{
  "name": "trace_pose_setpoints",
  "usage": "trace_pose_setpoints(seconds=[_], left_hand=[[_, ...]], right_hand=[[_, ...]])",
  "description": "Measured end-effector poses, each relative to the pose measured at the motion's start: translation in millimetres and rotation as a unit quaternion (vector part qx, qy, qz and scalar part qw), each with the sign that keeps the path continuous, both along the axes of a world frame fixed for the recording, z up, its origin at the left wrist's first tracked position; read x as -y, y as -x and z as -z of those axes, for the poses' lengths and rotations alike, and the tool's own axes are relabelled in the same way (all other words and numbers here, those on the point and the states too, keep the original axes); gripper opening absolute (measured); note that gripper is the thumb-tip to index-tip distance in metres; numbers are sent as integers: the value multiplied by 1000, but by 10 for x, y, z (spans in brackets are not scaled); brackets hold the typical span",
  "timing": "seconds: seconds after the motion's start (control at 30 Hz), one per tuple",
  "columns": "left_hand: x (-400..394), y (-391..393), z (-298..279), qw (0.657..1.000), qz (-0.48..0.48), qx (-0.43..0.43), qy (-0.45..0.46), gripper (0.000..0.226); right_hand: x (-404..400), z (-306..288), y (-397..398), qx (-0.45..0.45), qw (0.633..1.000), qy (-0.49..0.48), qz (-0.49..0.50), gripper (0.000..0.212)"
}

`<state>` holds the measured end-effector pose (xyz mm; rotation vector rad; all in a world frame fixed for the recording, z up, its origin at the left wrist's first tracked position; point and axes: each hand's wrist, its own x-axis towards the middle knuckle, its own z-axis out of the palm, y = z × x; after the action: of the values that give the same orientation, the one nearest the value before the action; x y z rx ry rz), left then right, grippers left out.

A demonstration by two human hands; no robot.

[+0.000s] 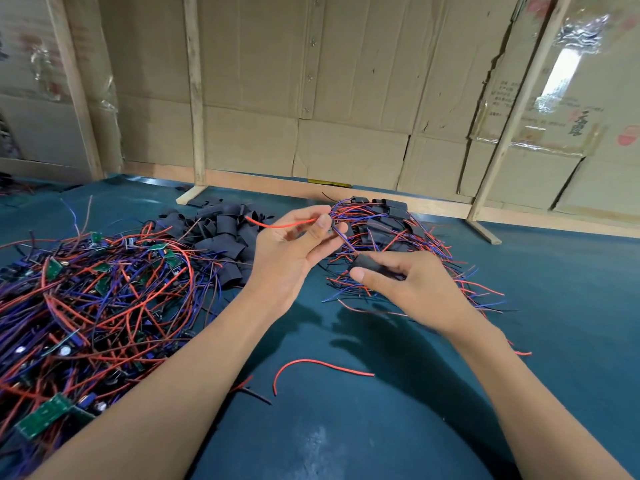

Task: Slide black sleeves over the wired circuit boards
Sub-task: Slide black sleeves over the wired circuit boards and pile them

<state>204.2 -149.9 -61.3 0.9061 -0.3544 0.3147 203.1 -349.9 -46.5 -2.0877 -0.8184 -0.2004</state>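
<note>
My two bare hands meet above a blue-green bench. My left hand, palm turned up and inward, pinches a small bunch of wires at its fingertips; one red wire sticks out leftward, and blue wires run down and right toward my other hand. My right hand curls thumb and fingers around a black sleeve, just below and right of the left. The sleeve's long axis seems to follow the wires, slanting up-left. I cannot see the board; it is probably inside the sleeve or hidden by my fingers. The next slide likely runs along that slant, with my left hand holding the wires taut. Bare wired circuit boards are heaped far left, loose sleeves behind, finished ones beyond my hands.
</note>
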Motion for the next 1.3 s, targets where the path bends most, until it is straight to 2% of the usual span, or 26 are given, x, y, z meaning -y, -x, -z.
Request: trace_pose_setpoints(seconds=[0.17,0.47,0.6,0.67,0.77,0.9,1.0,1.13,1.2,1.23,1.3], left_hand=[[-2,-7,18,1000,7,-15,-7,27],[15,19,26,999,39,-5,-11,24],[34,31,13,999,47,-6,-10,21],[37,31,5,999,43,-5,-13,20],[28,46,5,999,24,-20,-38,20],[29,59,16,993,-6,-43,-112,26],[35,57,6,991,-4,-51,-126,28],[44,48,23,993,12,-49,-103,24],[52,46,28,994,17,-43,-100,19],[54,48,23,994,19,-39,-103,18],[55,57,0,992,17,-36,-123,16]], right_hand=[[94,-47,23,-91,994,22,-55,31],[159,-42,-23,-147,985,20,-89,25],[105,-50,-9,-212,967,-51,-130,24],[59,-39,-5,-248,951,-117,-142,26],[9,-38,-13,-277,930,-218,-99,25],[3,-42,-32,-261,916,-298,-60,20],[7,-46,-40,-234,922,-307,-17,18],[4,-76,-14,-180,944,-277,-2,15],[43,-87,-8,-150,960,-235,5,29],[65,-81,-23,-121,972,-198,24,34],[103,-48,-68,-24,990,-123,68,32]])
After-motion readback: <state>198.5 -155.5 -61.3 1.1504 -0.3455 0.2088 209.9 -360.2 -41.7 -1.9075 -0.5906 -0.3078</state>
